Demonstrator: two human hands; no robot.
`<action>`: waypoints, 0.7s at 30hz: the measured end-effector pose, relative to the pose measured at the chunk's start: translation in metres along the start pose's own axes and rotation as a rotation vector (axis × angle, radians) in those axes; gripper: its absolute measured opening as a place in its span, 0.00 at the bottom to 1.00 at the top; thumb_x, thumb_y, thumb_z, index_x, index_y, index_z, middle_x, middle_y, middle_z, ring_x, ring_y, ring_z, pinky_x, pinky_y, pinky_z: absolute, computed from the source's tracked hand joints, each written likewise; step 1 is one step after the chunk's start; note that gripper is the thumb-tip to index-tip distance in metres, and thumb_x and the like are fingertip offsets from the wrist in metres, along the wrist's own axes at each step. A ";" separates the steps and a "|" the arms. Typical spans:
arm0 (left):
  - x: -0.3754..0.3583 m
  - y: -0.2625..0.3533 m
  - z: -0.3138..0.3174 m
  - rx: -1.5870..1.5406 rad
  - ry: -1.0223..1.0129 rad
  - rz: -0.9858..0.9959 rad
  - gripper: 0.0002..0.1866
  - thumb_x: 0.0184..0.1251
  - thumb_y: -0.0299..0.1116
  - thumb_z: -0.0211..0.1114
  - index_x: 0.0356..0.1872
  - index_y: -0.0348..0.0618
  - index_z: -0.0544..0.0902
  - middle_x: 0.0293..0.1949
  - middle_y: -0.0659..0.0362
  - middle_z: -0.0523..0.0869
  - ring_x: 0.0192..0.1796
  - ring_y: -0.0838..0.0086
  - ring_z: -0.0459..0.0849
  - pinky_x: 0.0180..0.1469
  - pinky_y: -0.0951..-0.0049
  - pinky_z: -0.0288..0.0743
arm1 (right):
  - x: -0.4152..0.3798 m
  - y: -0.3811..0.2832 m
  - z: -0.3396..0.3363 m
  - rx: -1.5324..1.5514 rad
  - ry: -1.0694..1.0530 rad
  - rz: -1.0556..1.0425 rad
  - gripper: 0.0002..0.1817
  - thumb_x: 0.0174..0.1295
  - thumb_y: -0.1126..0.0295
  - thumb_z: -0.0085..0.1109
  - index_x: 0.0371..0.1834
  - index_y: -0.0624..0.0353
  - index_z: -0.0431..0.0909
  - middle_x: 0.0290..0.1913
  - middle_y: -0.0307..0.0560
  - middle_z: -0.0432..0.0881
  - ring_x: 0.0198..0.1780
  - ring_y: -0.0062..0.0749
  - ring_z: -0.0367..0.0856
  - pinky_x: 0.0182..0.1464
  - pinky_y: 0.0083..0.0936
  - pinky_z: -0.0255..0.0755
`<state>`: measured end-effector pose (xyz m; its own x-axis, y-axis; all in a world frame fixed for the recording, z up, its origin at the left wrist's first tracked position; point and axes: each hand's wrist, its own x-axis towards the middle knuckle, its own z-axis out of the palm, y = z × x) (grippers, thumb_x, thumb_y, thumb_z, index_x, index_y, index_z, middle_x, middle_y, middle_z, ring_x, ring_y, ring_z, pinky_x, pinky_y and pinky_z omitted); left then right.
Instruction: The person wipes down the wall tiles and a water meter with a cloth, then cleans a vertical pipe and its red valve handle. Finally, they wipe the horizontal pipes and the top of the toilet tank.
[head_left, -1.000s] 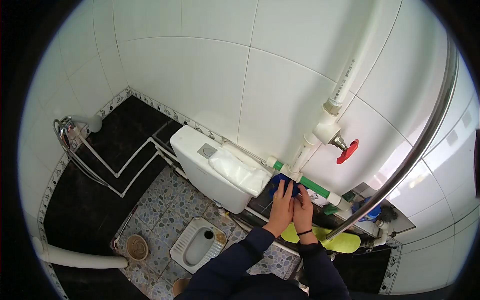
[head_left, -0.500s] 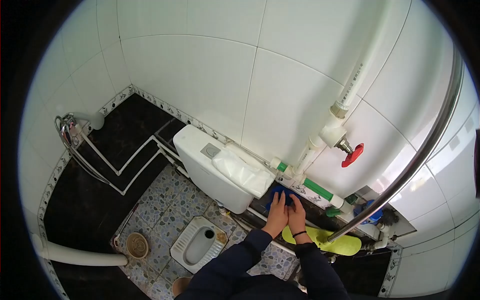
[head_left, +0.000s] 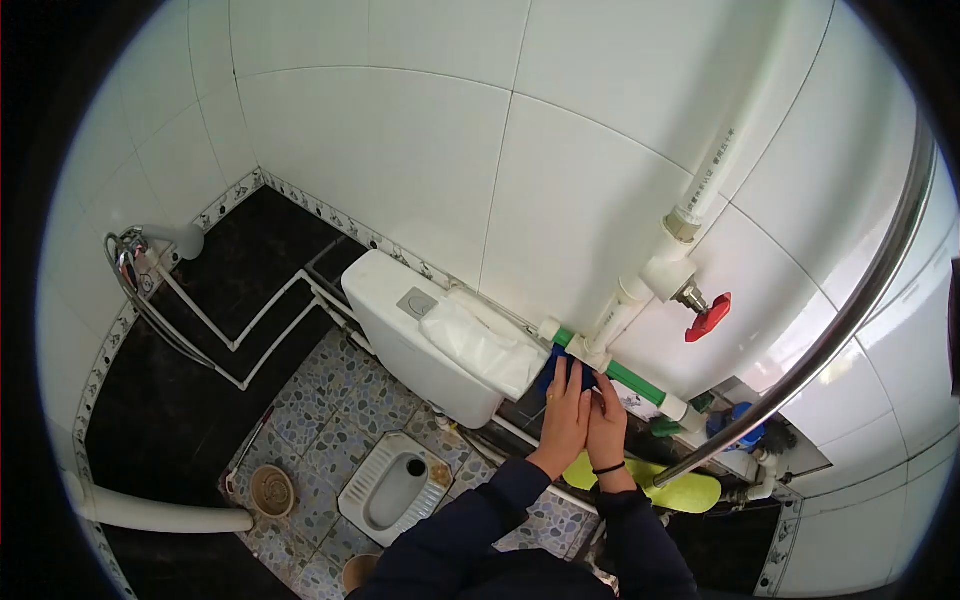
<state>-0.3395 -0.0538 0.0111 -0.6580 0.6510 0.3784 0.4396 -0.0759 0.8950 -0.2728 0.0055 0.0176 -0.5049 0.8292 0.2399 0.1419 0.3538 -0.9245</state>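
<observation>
My left hand (head_left: 565, 428) and my right hand (head_left: 606, 432) are side by side, just right of the white toilet tank (head_left: 420, 340). Both sets of fingers close on a dark blue cloth (head_left: 549, 373), mostly hidden beneath them. The cloth sits against the lower wall by the green-and-white pipe (head_left: 633, 382), below the valve joint. A dark band circles my right wrist. Under my right wrist lies a yellow-green board-like object (head_left: 690, 491).
A red valve handle (head_left: 708, 318) juts from the white upright pipe. A metal rail (head_left: 840, 345) curves across the right. A white plastic packet (head_left: 480, 343) lies on the tank. Below are a squat toilet (head_left: 392, 490) and a round basin (head_left: 272, 490).
Both hands have moved slightly up toward the wall and pipe, carrying the blue cloth with them. My right hand now lies flatter, with its fingers further forward.
</observation>
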 end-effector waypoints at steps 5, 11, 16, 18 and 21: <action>-0.001 -0.007 0.001 0.016 -0.018 -0.003 0.29 0.79 0.35 0.45 0.74 0.32 0.54 0.75 0.34 0.49 0.73 0.37 0.56 0.72 0.54 0.55 | 0.000 0.012 0.003 0.035 0.003 0.010 0.20 0.67 0.80 0.49 0.63 0.61 0.74 0.56 0.55 0.81 0.54 0.35 0.82 0.57 0.28 0.73; -0.013 -0.031 0.011 0.006 -0.029 -0.069 0.30 0.79 0.36 0.45 0.75 0.33 0.51 0.75 0.33 0.46 0.73 0.37 0.55 0.72 0.54 0.55 | -0.005 0.043 0.006 -0.119 -0.050 -0.003 0.19 0.68 0.79 0.49 0.61 0.60 0.75 0.57 0.56 0.80 0.54 0.40 0.81 0.58 0.29 0.72; -0.027 -0.063 0.026 -0.057 -0.052 -0.175 0.31 0.77 0.36 0.47 0.74 0.32 0.51 0.74 0.29 0.47 0.72 0.34 0.56 0.72 0.53 0.56 | -0.011 0.063 0.010 -0.111 -0.081 0.076 0.19 0.67 0.78 0.51 0.61 0.59 0.75 0.55 0.56 0.81 0.53 0.43 0.82 0.57 0.29 0.72; -0.030 -0.072 0.030 -0.083 -0.076 -0.212 0.32 0.78 0.38 0.47 0.75 0.33 0.50 0.75 0.32 0.47 0.75 0.37 0.53 0.73 0.56 0.54 | -0.013 0.070 0.009 -0.112 -0.087 0.075 0.19 0.67 0.78 0.51 0.61 0.59 0.75 0.56 0.56 0.81 0.53 0.42 0.82 0.56 0.29 0.73; -0.029 -0.068 0.030 -0.092 -0.086 -0.231 0.31 0.78 0.38 0.48 0.76 0.36 0.51 0.75 0.33 0.48 0.76 0.39 0.52 0.74 0.57 0.53 | -0.015 0.070 0.010 -0.073 -0.070 0.071 0.20 0.66 0.79 0.51 0.62 0.59 0.74 0.56 0.55 0.81 0.53 0.38 0.82 0.55 0.29 0.73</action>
<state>-0.3324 -0.0449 -0.0676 -0.6785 0.7206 0.1432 0.2232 0.0166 0.9746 -0.2635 0.0136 -0.0533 -0.5492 0.8219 0.1510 0.2397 0.3280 -0.9138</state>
